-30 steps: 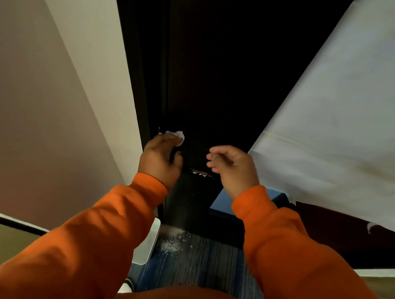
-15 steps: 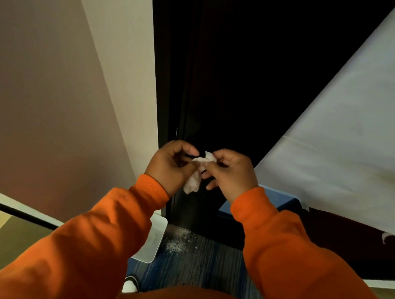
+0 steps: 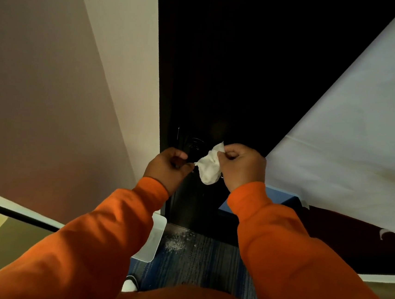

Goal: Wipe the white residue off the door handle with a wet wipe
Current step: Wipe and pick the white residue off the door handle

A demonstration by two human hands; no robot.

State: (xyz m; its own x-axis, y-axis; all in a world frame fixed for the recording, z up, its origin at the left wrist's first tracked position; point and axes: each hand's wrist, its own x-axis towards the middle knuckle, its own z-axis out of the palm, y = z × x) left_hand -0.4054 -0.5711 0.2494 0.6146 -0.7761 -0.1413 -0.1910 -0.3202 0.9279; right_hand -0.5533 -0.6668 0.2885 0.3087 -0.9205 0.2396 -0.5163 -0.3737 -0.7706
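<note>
A crumpled white wet wipe hangs between my two hands in front of the dark door. My right hand pinches its upper right part. My left hand pinches its left corner with thumb and fingertips. The dark door handle is dimly visible just above and behind my hands, mostly lost in shadow. Neither hand touches the handle. Both arms wear orange sleeves.
A white tray stands on the blue carpet by the door's foot. White powder is scattered on the carpet. A pale wall is at the left, a white sheet at the right, a blue box below it.
My left hand left the handle with the wipe and met my right hand. The two hands have since pulled apart, spreading the wipe between them.
</note>
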